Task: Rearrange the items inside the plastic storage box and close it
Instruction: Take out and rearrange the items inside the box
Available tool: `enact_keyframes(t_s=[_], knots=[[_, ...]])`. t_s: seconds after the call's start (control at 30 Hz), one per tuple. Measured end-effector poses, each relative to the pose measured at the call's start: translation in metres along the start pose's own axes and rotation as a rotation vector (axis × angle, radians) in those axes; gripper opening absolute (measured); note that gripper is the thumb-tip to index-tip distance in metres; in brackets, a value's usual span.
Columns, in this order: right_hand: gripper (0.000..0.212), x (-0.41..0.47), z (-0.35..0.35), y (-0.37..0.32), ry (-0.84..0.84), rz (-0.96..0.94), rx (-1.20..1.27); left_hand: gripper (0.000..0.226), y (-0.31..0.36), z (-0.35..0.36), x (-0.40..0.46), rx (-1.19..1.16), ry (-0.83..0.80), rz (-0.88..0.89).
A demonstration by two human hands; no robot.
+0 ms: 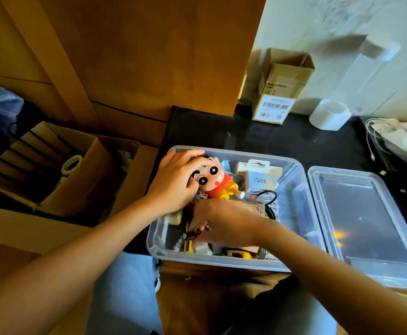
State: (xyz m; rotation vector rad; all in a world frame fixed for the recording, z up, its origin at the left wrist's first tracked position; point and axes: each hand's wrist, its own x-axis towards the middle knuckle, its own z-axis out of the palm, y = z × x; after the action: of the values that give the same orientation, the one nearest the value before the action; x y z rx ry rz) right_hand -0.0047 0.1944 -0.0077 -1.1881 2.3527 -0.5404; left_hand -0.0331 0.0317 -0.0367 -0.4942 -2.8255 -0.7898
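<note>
A person's two hands work inside a clear plastic storage box (296, 180) that sits at lower centre of the frame on a dark counter (221, 131), its near edge overhanging the counter's lip above the person's lap. The box's transparent lid (366, 221) lies flat just to the right of it, touching or nearly touching its wall, so closing is not yet begun. The box looks crammed: a white carton marked Q88 (261, 176) stands toward the far wall, a black cable (270, 201) loops beside it, and pens and small yellow items crowd the near corner. The left hand (175, 184), at centre frame, curls its fingers over the head of a cartoon figurine (212, 181) in a red shirt, gripping it at the box's far left corner. The right hand (221, 223), lower and just beside it, reaches down among the clutter with fingers bent; whether it pinches anything cannot be told, as the fingertips are buried. The likely trouble from here is height: the figurine stands proud of the contents, and if left upright the lid may not seat. A hard push downward could also tip the overhanging box toward the lap. Cardboard boxes (52, 170) fill the left of the frame.
</note>
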Motion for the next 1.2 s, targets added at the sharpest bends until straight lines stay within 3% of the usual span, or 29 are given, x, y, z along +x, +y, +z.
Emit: enact_keyframes(t_s=[0.17, 0.27, 0.37, 0.47, 0.6, 0.87, 1.2], knots=[[0.021, -0.06, -0.046, 0.028, 0.251, 0.203, 0.198, 0.043, 0.016, 0.004, 0.006, 0.009, -0.019, 0.005], [0.024, -0.085, -0.057, 0.058, 0.291, 0.485, -0.006, 0.027, 0.024, 0.007, 0.015, -0.004, 0.034, -0.075], [0.026, -0.097, -0.055, 0.071, 0.156, 0.679, -0.279, 0.026, 0.029, 0.013, 0.02, 0.049, 0.055, -0.132], [0.027, -0.091, -0.043, 0.071, 0.035, 0.68, -0.509, 0.022, 0.029, 0.02, 0.019, 0.137, 0.076, -0.118], [0.031, -0.071, -0.02, 0.078, 0.006, 0.678, -0.693, 0.027, 0.026, 0.022, 0.015, 0.176, 0.063, -0.114], [0.028, -0.062, -0.007, 0.091, -0.089, 0.674, -0.651, 0.031, 0.025, 0.02, 0.01, 0.225, 0.049, -0.111], [0.021, -0.053, -0.001, 0.096, -0.076, 0.756, -0.619, 0.034, 0.023, 0.019, 0.007, 0.255, 0.049, -0.084]])
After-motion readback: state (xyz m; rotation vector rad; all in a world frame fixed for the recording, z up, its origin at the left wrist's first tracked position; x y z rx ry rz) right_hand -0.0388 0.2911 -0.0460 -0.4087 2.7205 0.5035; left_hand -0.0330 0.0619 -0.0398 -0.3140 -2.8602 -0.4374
